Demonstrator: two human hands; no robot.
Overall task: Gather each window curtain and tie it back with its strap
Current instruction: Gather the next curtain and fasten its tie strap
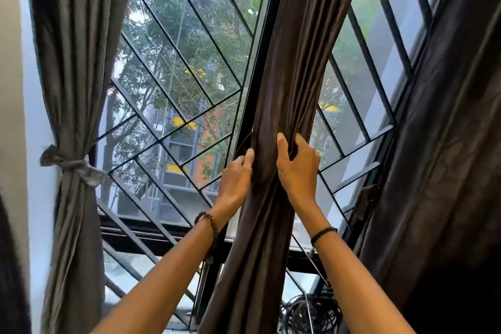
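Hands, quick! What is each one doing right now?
Left hand: closed, gripping the left edge of the middle curtain.
Right hand: closed, fingers curled into the same curtain's folds.

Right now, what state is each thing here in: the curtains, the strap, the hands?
Left curtain, gathered and tied back.
Strap, knotted round the left curtain.
Middle curtain, bunched, not yet tied.
Right curtain, hanging loose.
Left hand, grips the middle curtain.
Right hand, grips the middle curtain.
Cable, coiled.
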